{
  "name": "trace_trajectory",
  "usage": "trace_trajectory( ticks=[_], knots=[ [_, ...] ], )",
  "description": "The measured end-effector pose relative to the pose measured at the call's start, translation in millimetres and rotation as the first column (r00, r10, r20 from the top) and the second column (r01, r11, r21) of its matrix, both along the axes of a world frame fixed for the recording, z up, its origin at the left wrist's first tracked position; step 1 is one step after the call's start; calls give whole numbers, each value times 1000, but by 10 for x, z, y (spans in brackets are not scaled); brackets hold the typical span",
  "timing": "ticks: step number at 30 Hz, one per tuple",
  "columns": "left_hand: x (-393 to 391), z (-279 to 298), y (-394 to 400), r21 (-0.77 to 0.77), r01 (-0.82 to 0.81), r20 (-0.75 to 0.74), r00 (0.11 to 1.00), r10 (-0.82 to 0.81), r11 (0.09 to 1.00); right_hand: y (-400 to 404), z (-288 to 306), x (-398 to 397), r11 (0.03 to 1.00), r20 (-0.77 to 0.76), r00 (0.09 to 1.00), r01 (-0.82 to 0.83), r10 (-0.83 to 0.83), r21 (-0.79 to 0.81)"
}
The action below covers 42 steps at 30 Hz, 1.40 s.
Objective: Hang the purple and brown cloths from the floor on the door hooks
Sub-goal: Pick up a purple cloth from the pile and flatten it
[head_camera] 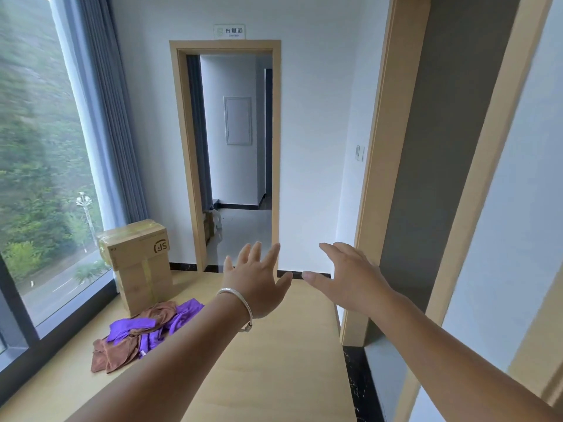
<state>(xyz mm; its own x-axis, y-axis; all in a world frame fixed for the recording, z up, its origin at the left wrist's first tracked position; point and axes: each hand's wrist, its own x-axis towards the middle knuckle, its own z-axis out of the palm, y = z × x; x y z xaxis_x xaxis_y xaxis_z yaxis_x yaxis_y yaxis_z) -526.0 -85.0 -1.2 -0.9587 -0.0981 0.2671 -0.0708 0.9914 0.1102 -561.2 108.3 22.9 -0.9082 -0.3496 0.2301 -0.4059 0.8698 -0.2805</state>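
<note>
A heap of purple cloths (182,315) and brown cloths (115,351) lies mixed together on the light wooden floor (268,360) at the lower left, near the window. Both my arms reach forward above the floor. My left hand (256,284), with a silver bangle on its wrist, is held out with fingers spread and holds nothing. My right hand (347,278) is also spread and empty, close to the wooden door frame (384,147) on the right. No door hooks show in this view.
Two stacked cardboard boxes (140,263) stand by the window (39,178) behind the cloth heap. An open doorway (240,147) straight ahead leads to another room. A grey door or panel (441,147) stands at the right, past the frame.
</note>
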Motion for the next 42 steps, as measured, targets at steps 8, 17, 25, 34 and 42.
trace_trajectory(
  ticks=[8, 17, 25, 34, 42],
  knots=[
    [-1445, -104, -481, 8, -1, -4, 1000, 1, 1000, -435, -97, -1422, 1000, 2, 1000, -2, 1, 21],
    [-3336, -32, -1487, 43, 9, -51, 999, -7, 999, -1410, 66, -3231, 999, -19, 1000, 0, 1, 37],
    [-4574, -20, -1984, 24, 11, -15, 1000, -11, 1000, -1991, 0, -4499, 999, -29, 999, -14, 15, 34],
    [-6093, -160, -2175, 3, -21, 2, 1000, 21, 1000, -2104, -136, -6110, 999, -10, 999, -34, 34, 9],
    [-7780, -1, -2074, -16, -46, -12, 999, 45, 999, -2062, 22, -7874, 996, -36, 995, -94, 94, -1]
  ],
)
